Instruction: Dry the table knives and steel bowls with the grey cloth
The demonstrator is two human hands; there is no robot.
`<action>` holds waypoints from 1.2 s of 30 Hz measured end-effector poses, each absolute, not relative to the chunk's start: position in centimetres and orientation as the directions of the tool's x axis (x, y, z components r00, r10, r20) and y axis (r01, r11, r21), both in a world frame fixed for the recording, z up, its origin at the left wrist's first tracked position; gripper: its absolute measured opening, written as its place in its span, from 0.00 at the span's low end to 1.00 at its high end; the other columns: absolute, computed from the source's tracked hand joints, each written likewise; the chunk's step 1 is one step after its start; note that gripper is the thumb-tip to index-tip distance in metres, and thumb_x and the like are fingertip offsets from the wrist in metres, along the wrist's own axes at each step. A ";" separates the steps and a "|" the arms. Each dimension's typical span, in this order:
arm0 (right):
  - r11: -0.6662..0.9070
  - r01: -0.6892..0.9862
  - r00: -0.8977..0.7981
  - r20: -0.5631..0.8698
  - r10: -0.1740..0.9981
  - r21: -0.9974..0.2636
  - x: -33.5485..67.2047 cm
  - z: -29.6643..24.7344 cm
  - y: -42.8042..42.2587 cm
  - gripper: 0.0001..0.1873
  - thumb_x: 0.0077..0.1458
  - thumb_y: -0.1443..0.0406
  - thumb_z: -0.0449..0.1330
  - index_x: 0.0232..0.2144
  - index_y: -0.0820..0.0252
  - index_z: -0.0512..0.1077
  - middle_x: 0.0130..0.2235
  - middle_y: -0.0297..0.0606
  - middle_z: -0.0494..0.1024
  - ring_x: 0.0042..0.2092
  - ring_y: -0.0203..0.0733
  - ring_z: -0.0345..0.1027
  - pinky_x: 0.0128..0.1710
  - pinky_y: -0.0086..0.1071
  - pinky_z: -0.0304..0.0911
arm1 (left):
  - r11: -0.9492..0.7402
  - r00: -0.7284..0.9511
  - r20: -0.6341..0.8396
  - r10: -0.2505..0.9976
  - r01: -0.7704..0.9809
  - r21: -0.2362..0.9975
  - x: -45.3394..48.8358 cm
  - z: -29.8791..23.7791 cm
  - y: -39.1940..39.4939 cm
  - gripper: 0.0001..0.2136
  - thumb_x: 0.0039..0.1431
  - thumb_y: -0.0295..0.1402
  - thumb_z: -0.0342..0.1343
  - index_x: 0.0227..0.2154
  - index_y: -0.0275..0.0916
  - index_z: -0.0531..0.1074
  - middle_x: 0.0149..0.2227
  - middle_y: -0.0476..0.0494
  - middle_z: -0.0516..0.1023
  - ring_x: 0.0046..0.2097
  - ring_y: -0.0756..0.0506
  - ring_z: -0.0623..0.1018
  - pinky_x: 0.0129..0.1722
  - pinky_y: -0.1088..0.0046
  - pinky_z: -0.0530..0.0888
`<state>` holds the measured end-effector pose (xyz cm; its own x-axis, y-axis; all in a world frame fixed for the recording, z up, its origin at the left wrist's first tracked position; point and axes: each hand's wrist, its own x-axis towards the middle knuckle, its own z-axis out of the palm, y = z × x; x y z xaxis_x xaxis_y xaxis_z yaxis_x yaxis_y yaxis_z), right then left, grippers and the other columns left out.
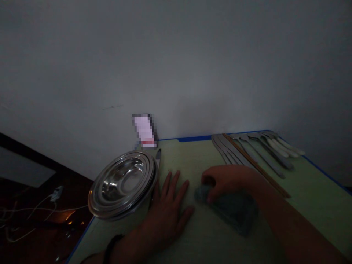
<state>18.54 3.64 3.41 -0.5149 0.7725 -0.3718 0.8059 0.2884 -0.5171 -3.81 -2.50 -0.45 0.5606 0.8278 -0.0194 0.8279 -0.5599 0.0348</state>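
Left hand (165, 216): fingers spread, palm down on the table (187, 150). Right hand (229, 179): fingers pinching a bunched cloth (233, 212), blurred; it hangs below them, toward the wearer, against the table.

Hazards, as judged: knife (158, 154) lies just left of the left fingers, running down behind them; a careless shift that way could nick one. Chopsticks (254, 164) and flatware (225, 148) sit beyond and right of the right fingers; a wide sweep, or a dragging forearm, could scatter them. Dim light would not help.

Containers: bowls (123, 183), nested, left of the left fingers, seemingly past the table's edge; a knock from that hand might tip them. Top bowl shows only shine inside; lower ones hold the bowls above, anything else hidden.
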 end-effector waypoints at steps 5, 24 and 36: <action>0.264 0.826 -0.378 -0.142 0.915 -0.497 18.2 1.9 4.5 0.11 0.50 0.59 0.58 0.33 0.60 0.73 0.38 0.47 0.77 0.38 0.48 0.70 0.34 0.37 0.59 | -0.601 0.607 -0.074 0.791 0.794 0.093 -3.7 -0.2 -2.4 0.26 0.64 0.46 0.40 0.63 0.42 0.49 0.67 0.37 0.44 0.65 0.31 0.44 0.57 0.35 0.46; 0.193 0.716 0.046 0.321 0.946 -0.671 17.6 -2.1 4.3 0.15 0.58 0.54 0.47 0.34 0.59 0.64 0.30 0.40 0.74 0.32 0.44 0.69 0.31 0.33 0.58 | -0.715 0.751 0.018 0.660 0.621 0.321 -4.4 0.8 -4.1 0.19 0.65 0.33 0.44 0.58 0.41 0.58 0.64 0.41 0.56 0.65 0.42 0.53 0.61 0.57 0.58; 0.285 0.542 0.160 0.429 0.889 -0.791 17.5 -2.6 4.1 0.20 0.60 0.58 0.46 0.51 0.60 0.59 0.44 0.46 0.70 0.40 0.44 0.68 0.40 0.37 0.63 | -0.714 0.749 0.025 0.662 0.621 0.323 -2.9 -0.1 -0.4 0.24 0.64 0.37 0.44 0.62 0.39 0.50 0.65 0.39 0.51 0.66 0.41 0.49 0.62 0.51 0.51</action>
<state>17.51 4.10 -2.59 0.1598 0.8889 0.4294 0.5417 0.2847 -0.7909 -2.88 -0.41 -0.05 0.7490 0.6621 0.0251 0.6208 -0.7144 0.3228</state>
